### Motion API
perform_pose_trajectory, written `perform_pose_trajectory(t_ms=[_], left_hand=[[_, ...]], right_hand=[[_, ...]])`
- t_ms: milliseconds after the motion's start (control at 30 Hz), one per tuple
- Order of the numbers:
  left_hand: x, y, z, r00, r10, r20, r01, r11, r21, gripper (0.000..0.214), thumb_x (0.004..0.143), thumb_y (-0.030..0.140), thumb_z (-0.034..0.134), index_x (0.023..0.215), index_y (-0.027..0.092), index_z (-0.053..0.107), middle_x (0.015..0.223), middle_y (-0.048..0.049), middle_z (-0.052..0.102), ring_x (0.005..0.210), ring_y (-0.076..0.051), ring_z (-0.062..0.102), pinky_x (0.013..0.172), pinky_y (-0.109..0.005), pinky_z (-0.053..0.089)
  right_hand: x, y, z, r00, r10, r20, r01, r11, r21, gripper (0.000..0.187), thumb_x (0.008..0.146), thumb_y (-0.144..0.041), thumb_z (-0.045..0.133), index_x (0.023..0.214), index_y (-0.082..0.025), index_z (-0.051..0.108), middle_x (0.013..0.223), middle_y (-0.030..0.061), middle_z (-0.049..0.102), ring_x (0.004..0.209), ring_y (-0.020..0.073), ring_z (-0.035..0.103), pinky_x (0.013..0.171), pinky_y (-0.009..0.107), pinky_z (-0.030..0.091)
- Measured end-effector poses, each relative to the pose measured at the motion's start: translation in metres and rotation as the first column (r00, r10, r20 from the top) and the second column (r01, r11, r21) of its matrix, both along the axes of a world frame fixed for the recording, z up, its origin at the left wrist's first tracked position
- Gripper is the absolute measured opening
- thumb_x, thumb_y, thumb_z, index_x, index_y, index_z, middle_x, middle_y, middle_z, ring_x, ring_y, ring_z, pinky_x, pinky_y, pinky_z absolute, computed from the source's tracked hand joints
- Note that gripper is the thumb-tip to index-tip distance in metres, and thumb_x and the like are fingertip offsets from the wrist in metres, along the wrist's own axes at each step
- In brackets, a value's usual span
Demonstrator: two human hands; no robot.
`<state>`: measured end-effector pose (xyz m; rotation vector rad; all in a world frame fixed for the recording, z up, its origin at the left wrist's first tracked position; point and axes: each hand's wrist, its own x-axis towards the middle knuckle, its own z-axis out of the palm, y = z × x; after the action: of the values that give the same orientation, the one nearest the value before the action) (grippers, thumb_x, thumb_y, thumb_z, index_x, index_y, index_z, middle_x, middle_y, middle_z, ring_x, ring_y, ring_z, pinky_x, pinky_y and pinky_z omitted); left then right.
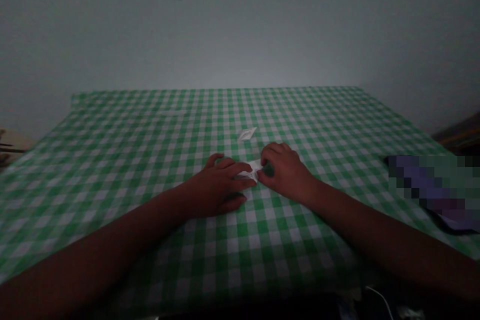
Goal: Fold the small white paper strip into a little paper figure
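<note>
A small folded piece of white paper (252, 170) lies on the green and white checked tablecloth (150, 130), between my two hands. My left hand (217, 185) rests flat with its fingers stretched out, fingertips pressing on the paper's left part. My right hand (285, 170) has its fingers curled and pinches the paper's right end. A second small white folded paper (247, 134) lies a little farther back, apart from both hands.
A dark flat object with a blurred patch (435, 185) lies at the table's right edge. A white cable (378, 297) shows at the near edge. A plain pale wall stands behind the table. The light is dim.
</note>
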<state>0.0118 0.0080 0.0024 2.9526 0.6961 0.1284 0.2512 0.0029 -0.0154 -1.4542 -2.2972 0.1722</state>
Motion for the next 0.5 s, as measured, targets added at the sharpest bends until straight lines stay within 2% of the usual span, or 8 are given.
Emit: perform_pose_trajectory(t_ms=[100,333,500], left_hand=[[0.0,0.001,0.0,1.0,-0.003,-0.003,0.003,1.0,0.003,0.041,0.095,0.039,0.054,0.135,0.031,0.055,0.144,-0.0085,0.049,0.124,-0.033,0.048,0.107,-0.061,0.026],[0.001,0.001,0.001,1.0,0.004,0.0,-0.004,1.0,-0.017,0.038,0.096,0.039,0.053,0.132,0.031,0.057,0.145,-0.0079,0.049,0.125,-0.033,0.048,0.106,-0.061,0.026],[0.0,0.0,0.001,1.0,-0.003,-0.013,0.003,1.0,0.006,0.04,0.095,0.04,0.053,0.134,0.032,0.056,0.144,-0.009,0.049,0.124,-0.033,0.049,0.107,-0.063,0.024]], right_hand=[[-0.002,-0.002,-0.001,0.998,0.057,0.001,-0.057,0.998,-0.012,0.013,0.081,-0.028,0.065,0.087,-0.021,0.056,0.102,0.0053,0.061,0.098,0.0243,0.052,0.082,0.038,0.039],[0.006,0.009,0.0,0.997,-0.082,-0.004,0.082,0.997,0.0,0.015,0.081,-0.03,0.066,0.083,-0.021,0.055,0.101,0.0063,0.061,0.098,0.0255,0.052,0.081,0.038,0.039],[-0.002,-0.006,0.003,0.999,0.052,-0.006,-0.052,0.998,-0.036,0.016,0.08,-0.03,0.068,0.084,-0.021,0.055,0.101,0.0047,0.06,0.098,0.0241,0.051,0.082,0.038,0.039]])
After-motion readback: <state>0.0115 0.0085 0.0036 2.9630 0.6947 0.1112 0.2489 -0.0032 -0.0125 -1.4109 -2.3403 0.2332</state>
